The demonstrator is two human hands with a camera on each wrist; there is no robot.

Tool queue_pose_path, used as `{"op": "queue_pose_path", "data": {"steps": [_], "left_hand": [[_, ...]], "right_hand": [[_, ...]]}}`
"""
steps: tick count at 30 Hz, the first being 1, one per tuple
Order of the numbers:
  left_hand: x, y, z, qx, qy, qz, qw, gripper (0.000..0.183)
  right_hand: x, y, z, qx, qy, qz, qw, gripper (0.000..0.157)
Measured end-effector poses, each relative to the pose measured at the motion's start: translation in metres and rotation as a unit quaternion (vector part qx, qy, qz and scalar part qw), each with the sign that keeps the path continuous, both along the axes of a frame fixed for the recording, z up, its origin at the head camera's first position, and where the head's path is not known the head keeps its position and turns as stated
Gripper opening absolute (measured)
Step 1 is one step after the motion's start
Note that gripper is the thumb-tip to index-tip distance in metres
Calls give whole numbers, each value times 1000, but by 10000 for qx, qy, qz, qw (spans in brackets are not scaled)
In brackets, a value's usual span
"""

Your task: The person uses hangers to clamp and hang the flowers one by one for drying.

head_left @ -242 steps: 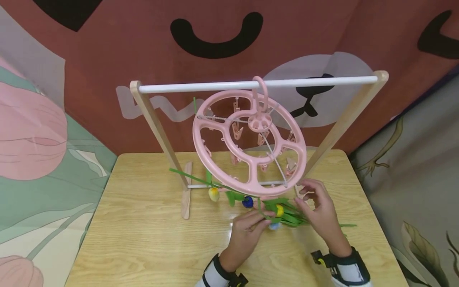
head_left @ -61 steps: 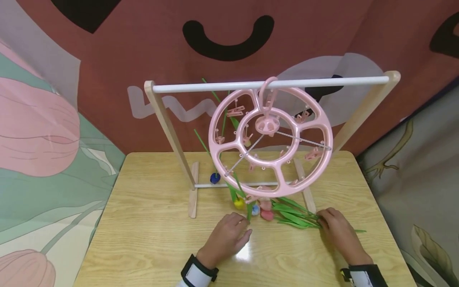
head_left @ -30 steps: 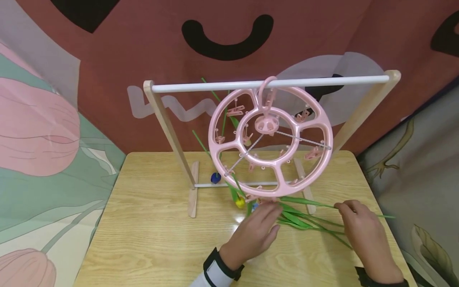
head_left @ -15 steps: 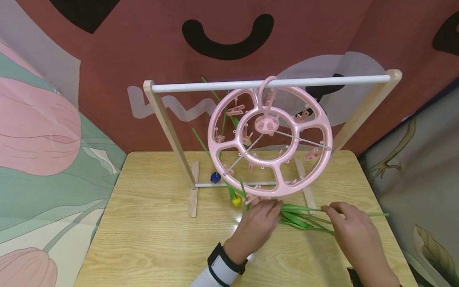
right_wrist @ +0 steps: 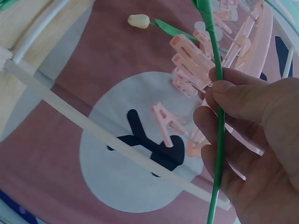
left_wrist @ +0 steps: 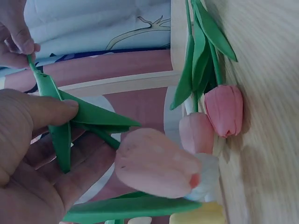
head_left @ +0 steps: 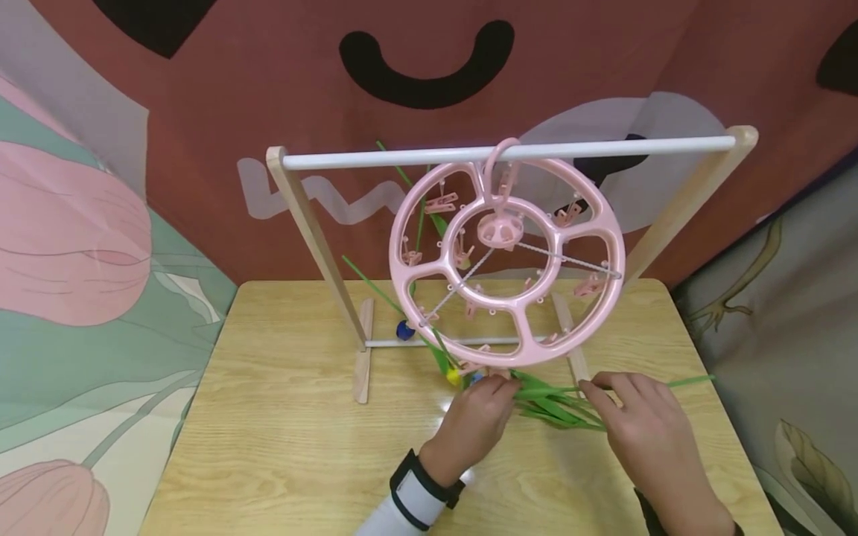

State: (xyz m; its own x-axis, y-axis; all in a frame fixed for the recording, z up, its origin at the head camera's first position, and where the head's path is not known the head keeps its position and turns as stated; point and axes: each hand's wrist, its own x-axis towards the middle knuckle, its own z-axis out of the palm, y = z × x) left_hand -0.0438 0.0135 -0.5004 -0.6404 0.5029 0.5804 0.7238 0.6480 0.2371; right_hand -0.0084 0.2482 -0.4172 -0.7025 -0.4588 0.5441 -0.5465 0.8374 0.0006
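A pale pink artificial tulip (left_wrist: 154, 163) lies across both hands, off the table. My left hand (head_left: 472, 424) pinches it near the leaves, thumb on top in the left wrist view, fingers behind. Between thumb and fingertips, my right hand (head_left: 646, 428) holds the stem (right_wrist: 219, 135). Above hangs a round pink clip hanger (head_left: 526, 331) with several pink clothespins (right_wrist: 191, 53). A blue tulip (head_left: 405, 330) and a yellow tulip (head_left: 453, 377) are below its left side, stems up. A cream tulip (right_wrist: 139, 21) shows in the right wrist view.
The hanger hooks over the white bar (head_left: 375, 158) of a wooden-legged rack on the wooden table (head_left: 268, 447). A darker pink tulip (left_wrist: 224, 109) and another light pink tulip (left_wrist: 196, 133) lie on the table beside the hands. A printed cloth (head_left: 268, 89) stands behind.
The right hand has drawn one tulip out of the bunch by its stem and moved back left. The left hand has moved right and taken hold near its flower. Earlier, the hanger turned.
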Motion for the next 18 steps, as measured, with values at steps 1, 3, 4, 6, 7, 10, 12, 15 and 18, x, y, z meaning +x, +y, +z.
{"op": "queue_pose_path", "data": {"steps": [1,3,4,6,7,10,12,15,18], "left_hand": [[0,0,0,66,-99,-47,9999,17],[1,-1,0,160,-250,-150,9994,20],[1,-1,0,207,-318,-186,9991,21],[2,-1,-1,271,-448,-214,9984,21],[2,-1,-2,308,-525,-217,9979,21],[4,-2,-5,530,-710,-237,9958,20],[4,-3,-7,742,-784,-245,9939,19],[3,-5,-9,1138,-867,-222,9895,15],[2,-7,-11,1451,-920,-164,9850,15]], "right_hand": [[0,-2,1,-25,104,45,9999,30],[-2,-7,4,-95,340,149,9993,31],[-2,-10,6,-112,451,185,9987,35],[-3,-14,8,-154,638,298,9974,45],[-4,-15,10,-174,706,368,9967,48],[-6,-20,13,-198,896,612,9939,44],[-7,-22,15,-231,964,770,9921,42],[-8,-27,17,-447,1143,931,9881,39],[-9,-33,18,-961,1586,1181,9755,35]]}}
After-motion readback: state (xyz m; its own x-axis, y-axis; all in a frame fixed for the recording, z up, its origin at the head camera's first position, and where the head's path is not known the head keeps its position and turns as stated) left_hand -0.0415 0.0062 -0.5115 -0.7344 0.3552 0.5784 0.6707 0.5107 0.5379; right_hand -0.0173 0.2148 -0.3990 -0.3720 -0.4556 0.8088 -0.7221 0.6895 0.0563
